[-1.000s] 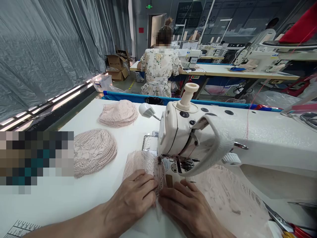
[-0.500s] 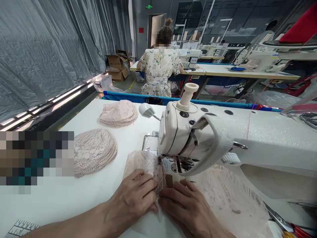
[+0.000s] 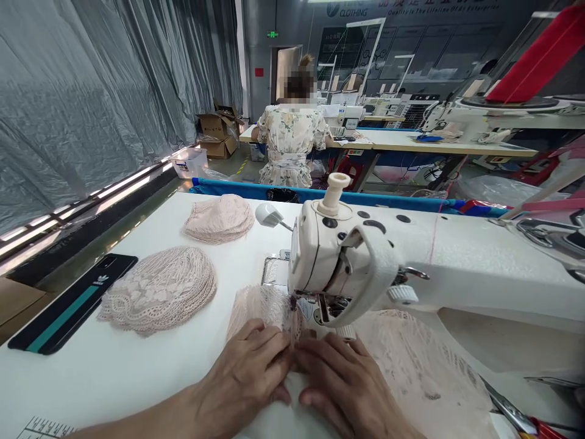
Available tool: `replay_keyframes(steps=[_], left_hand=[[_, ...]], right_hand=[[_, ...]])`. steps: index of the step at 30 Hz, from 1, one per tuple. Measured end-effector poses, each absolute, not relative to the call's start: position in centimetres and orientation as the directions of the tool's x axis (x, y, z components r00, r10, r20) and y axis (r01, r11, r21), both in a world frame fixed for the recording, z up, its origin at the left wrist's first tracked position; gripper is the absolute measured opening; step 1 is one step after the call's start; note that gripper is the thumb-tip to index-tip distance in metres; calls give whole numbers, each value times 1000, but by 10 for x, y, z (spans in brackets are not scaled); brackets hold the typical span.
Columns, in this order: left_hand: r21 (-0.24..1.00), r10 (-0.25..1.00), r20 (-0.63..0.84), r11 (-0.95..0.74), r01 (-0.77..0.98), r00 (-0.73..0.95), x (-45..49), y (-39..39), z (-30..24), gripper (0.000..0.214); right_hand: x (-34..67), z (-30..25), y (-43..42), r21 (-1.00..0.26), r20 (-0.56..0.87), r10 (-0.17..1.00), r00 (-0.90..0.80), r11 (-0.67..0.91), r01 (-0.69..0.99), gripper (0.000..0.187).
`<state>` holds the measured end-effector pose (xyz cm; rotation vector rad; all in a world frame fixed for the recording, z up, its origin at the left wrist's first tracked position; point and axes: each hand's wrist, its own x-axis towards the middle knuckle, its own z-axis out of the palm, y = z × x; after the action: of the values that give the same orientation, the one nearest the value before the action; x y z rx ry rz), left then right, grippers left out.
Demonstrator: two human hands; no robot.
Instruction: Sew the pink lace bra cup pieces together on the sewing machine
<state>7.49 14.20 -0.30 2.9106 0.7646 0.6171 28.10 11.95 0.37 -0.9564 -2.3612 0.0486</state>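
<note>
In the head view, a piece of pale pink lace fabric [image 3: 260, 306] lies under the needle area of a white sewing machine [image 3: 315, 244]. My left hand [image 3: 253, 363] bends its fingers over the lace's near edge, just left of the presser foot. Beside it, my right hand [image 3: 342, 378] has its fingertips pressed together on the same edge, thumb held lower. The fingertips of both hands nearly meet in front of the needle, and the fabric between them is mostly hidden. More pink lace [image 3: 425, 360] spreads flat to the right of my right hand.
Two lace stacks, one near [image 3: 159, 289] and one farther [image 3: 219, 218], lie left on the white table, beside a dark phone [image 3: 75, 305]. Scissors [image 3: 507, 405] rest at the right front. A person [image 3: 292, 140] sits ahead at another sewing table [image 3: 388, 139].
The right fingertips have shifted slightly forward along the lace edge, nearer the presser foot, and the right thumb stands farther from the fingers. The left hand stays on the fabric. The view has tilted up.
</note>
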Motion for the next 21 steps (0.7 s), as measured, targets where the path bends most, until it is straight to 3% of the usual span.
replay_keyframes(steps=[3,11,21], left_hand=[[169,502,327,-865,473,801,74,142,-2,35],[133,529,337,-846,517,779,82,153,7,33],[111,526,403,-841,530,749,85,173,6,19]], right_hand=[[284,1,121,-162,521,671,-527,684,711,43],[279,-11,129,-114,560,698,-447,599,793,50],[277,-7,142,-85,534,742,-405,524,848,30]])
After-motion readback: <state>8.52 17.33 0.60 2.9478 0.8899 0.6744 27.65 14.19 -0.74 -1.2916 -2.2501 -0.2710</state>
